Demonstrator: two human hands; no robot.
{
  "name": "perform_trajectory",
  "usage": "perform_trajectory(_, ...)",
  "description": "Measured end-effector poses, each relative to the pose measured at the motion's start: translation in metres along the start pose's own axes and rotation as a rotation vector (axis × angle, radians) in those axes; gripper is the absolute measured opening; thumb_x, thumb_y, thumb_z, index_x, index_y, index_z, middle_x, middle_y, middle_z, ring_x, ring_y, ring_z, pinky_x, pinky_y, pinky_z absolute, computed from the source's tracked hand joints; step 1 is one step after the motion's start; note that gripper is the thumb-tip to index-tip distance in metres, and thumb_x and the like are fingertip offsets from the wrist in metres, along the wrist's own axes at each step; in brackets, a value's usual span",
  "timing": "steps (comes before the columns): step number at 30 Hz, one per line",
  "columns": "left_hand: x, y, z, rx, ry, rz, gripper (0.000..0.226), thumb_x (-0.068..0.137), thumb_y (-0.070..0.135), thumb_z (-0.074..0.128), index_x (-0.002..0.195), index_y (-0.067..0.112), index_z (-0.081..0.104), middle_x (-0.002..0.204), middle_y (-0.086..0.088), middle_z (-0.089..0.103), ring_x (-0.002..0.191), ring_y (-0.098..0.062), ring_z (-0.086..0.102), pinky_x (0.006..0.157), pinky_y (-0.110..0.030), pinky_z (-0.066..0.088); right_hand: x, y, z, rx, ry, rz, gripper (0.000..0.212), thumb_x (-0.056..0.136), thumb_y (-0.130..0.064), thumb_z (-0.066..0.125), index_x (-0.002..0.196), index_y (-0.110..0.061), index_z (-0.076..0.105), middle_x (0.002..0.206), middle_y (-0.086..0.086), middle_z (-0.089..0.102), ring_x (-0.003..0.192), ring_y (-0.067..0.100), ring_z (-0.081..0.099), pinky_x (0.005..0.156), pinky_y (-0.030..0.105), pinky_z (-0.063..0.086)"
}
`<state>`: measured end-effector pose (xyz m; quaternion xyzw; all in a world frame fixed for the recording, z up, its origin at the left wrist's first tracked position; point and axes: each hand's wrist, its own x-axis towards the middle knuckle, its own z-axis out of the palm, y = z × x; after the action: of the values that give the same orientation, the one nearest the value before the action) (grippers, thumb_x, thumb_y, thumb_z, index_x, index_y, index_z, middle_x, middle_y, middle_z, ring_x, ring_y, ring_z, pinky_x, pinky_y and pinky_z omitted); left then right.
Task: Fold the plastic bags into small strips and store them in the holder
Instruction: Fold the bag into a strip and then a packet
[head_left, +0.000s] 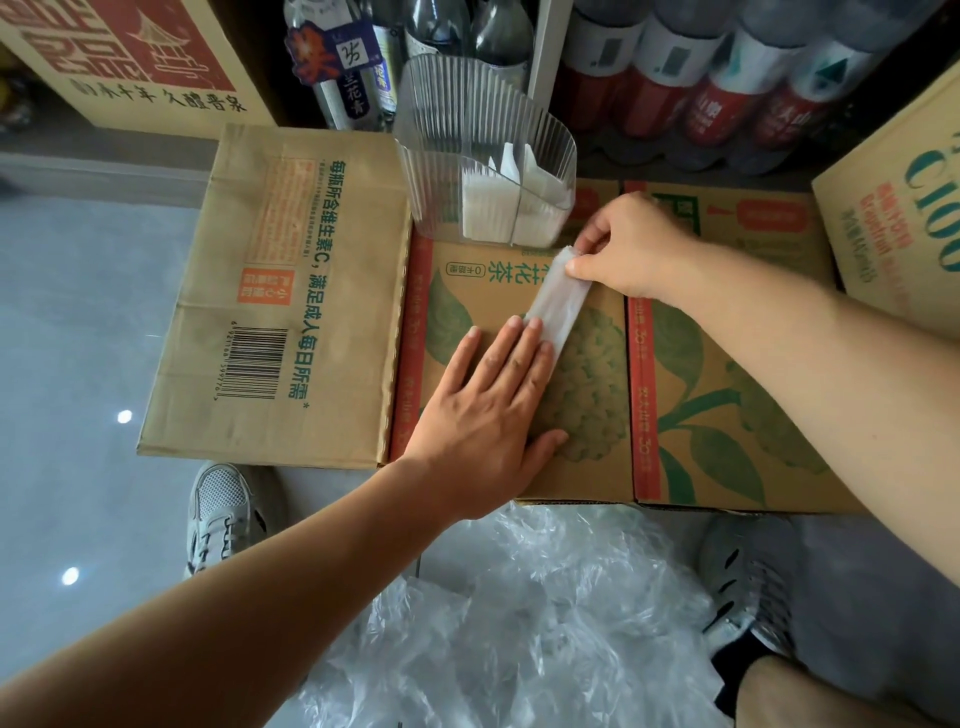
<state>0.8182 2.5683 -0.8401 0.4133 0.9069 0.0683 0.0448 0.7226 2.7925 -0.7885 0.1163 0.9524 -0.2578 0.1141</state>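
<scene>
the folded bag strip (556, 304) is lying on the cardboard box (519, 415), just before the clear holder (485, 161). the left hand (488, 410) is pressing it flat-fingered; the right hand (631, 249) is pinching its far end.

Thin plastic film on matt cardboard
The folded strip (558, 301) is cloudy, smooth film; the holder (467, 114) clear ribbed plastic; near, loose bags (545, 623) crinkled and glossy; the box (717, 405) printed matt cardboard.

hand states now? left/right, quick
Left hand: open, straight fingers pressing the near end of the folded bag strip onto the box.
Right hand: pinching the strip's far end.
</scene>
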Motion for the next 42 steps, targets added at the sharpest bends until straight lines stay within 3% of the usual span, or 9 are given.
perform_trajectory(8,-0.008,-0.009,-0.006,-0.051,0.081,0.016,0.072,0.102,0.046,0.041,0.161,0.008,0.024,0.170,-0.018,0.004,0.158,-0.033,0.001,0.125,-0.053,0.016,-0.033,0.009,-0.024,0.406,0.069,-0.052,0.019,0.084,-0.013,0.077,0.074,-0.022,0.063,0.069,-0.004,0.062,0.062,0.006,0.055,0.064,0.026,0.046)
perform_trajectory(11,-0.014,-0.006,-0.015,-0.138,0.226,0.006,0.047,0.097,0.041,0.052,0.136,0.014,0.057,0.157,-0.018,0.039,0.142,-0.037,0.038,0.112,-0.052,0.035,-0.052,0.005,-0.034,0.363,0.225,-0.163,0.019,0.084,-0.010,0.074,0.075,-0.021,0.061,0.070,-0.007,0.064,0.063,0.005,0.056,0.063,0.028,0.049)
perform_trajectory(14,-0.002,0.005,-0.040,-0.791,0.174,-0.317,0.039,0.100,0.049,0.048,0.089,0.018,0.069,0.095,-0.002,0.072,0.089,-0.026,0.065,0.082,-0.046,0.054,-0.082,-0.006,-0.035,0.284,0.342,-0.365,0.012,0.084,-0.008,0.070,0.080,-0.017,0.063,0.075,-0.006,0.064,0.069,0.012,0.061,0.065,0.040,0.054)
perform_trajectory(16,0.014,0.011,-0.061,-1.618,-0.153,-0.734,0.058,0.103,0.057,0.041,0.102,0.008,0.071,0.096,-0.014,0.077,0.095,-0.031,0.071,0.088,-0.044,0.058,-0.104,-0.010,-0.031,0.185,0.344,-0.548,0.006,0.084,-0.008,0.067,0.083,-0.013,0.066,0.079,-0.001,0.067,0.071,0.017,0.062,0.063,0.044,0.054)
perform_trajectory(19,0.026,0.005,-0.072,-2.223,-0.407,-0.775,0.063,0.103,0.052,0.042,0.125,-0.005,0.059,0.115,-0.023,0.071,0.109,-0.034,0.068,0.103,-0.047,0.052,-0.133,-0.011,-0.017,0.058,0.293,-0.724,0.003,0.087,-0.010,0.069,0.085,-0.008,0.069,0.083,0.003,0.071,0.075,0.020,0.066,0.064,0.040,0.058)
perform_trajectory(24,0.025,0.007,-0.071,-2.230,-0.280,-0.731,0.029,0.106,0.002,0.038,0.125,-0.008,0.056,0.103,-0.023,0.072,0.088,-0.027,0.074,0.074,-0.033,0.063,-0.153,-0.007,0.006,0.077,0.235,-0.666,0.021,0.081,-0.015,0.083,0.101,-0.013,0.076,0.090,-0.002,0.075,0.080,0.013,0.069,0.069,0.036,0.060)
perform_trajectory(30,0.020,0.010,-0.068,-2.191,-0.252,-0.652,0.036,0.101,-0.006,0.039,0.129,0.002,0.059,0.130,-0.027,0.063,0.114,-0.035,0.065,0.101,-0.046,0.052,-0.144,-0.011,-0.008,0.376,0.085,-0.371,0.009,0.086,-0.013,0.079,0.087,-0.021,0.076,0.088,-0.016,0.073,0.080,0.002,0.066,0.070,0.010,0.046)
perform_trajectory(35,0.018,0.011,-0.065,-2.125,-0.370,-0.645,0.042,0.102,-0.006,0.032,0.137,0.000,0.053,0.134,-0.029,0.061,0.126,-0.042,0.060,0.103,-0.049,0.051,-0.122,-0.009,-0.009,0.346,0.032,-0.249,0.021,0.088,-0.014,0.075,0.080,-0.031,0.064,0.119,-0.008,0.062,0.107,0.004,0.060,0.082,0.011,0.042)
perform_trajectory(42,0.017,0.010,-0.069,-1.945,-0.595,-0.567,0.038,0.097,-0.007,0.031,0.121,-0.014,0.058,0.119,-0.034,0.067,0.115,-0.043,0.067,0.098,-0.046,0.056,-0.117,-0.010,-0.011,0.445,-0.163,-0.168,0.013,0.086,-0.016,0.079,0.081,-0.025,0.071,0.102,-0.006,0.076,0.091,0.019,0.069,0.084,0.036,0.058)
